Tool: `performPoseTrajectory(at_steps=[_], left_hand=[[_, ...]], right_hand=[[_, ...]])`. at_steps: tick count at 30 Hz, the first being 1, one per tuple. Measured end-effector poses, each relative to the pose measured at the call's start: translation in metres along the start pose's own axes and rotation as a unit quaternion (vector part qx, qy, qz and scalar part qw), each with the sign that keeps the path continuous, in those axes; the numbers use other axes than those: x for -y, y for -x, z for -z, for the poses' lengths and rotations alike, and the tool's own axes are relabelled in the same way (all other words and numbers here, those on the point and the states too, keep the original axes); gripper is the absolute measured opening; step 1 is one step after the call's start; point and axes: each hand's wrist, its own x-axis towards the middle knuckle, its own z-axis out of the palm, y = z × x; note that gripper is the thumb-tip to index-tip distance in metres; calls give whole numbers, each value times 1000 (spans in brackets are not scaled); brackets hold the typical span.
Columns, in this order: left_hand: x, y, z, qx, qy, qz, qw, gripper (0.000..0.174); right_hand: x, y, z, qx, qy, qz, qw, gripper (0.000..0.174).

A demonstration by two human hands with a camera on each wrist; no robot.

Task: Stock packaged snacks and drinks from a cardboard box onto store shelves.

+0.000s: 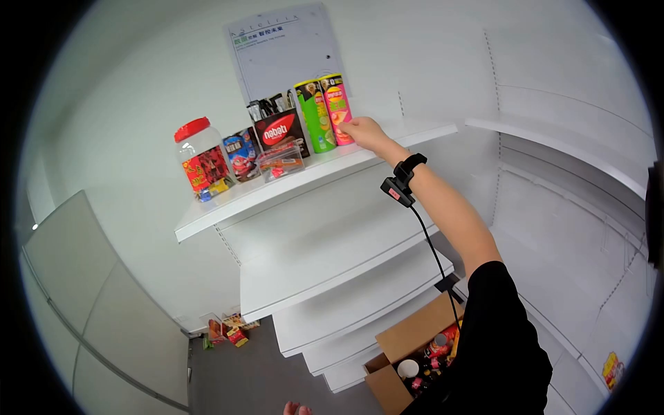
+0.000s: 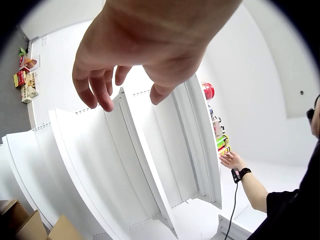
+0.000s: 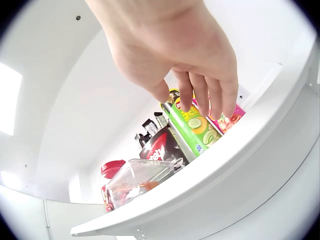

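My right hand (image 1: 366,133) is up at the top shelf, fingertips right at the side of a pink chip can (image 1: 337,104). Seen from the right wrist, the hand's extended, slightly bent fingers (image 3: 199,92) overlap that can and the green chip can (image 3: 192,127) beside it. Both cans stand upright, side by side, with yellow lids. Low in front of the shelving, my left hand (image 2: 140,55) hangs with loosely curled fingers and nothing in them. Only its fingertips show at the bottom of the head view.
Left of the cans stand a dark Nabati box (image 1: 280,131), a clear plastic bin (image 1: 282,162), a blue pack (image 1: 241,153) and a red-lidded jar (image 1: 200,159). Below are lower shelves (image 1: 332,266) and an open cardboard box (image 1: 422,325) of goods. Several packages (image 1: 235,335) lie on the floor.
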Motion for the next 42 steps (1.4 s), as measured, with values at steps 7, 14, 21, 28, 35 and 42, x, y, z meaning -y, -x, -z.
performPoseTrajectory(at_steps=[7,14,21,28,35,42], left_hand=[[16,-28,11,112,7,17,994,51],[8,-56,0,225,36,41,973,29],[57,-72,-23,408,-5,59,911,32],[20,-29,-78,472,31,4,881,25],[4,20,-121,427,61,12,902,21],[15,78,-141,331,101,30,938,20]], right_hand=[[37,119,14,1,-142,-32,989,37],[-7,320,-3,-28,-194,-150,969,32],[-24,579,-17,-251,-252,-419,836,29],[7,694,0,-381,-267,-399,790,28],[37,723,48,-406,-247,-414,776,26],[35,770,114,-404,-267,-423,766,25]])
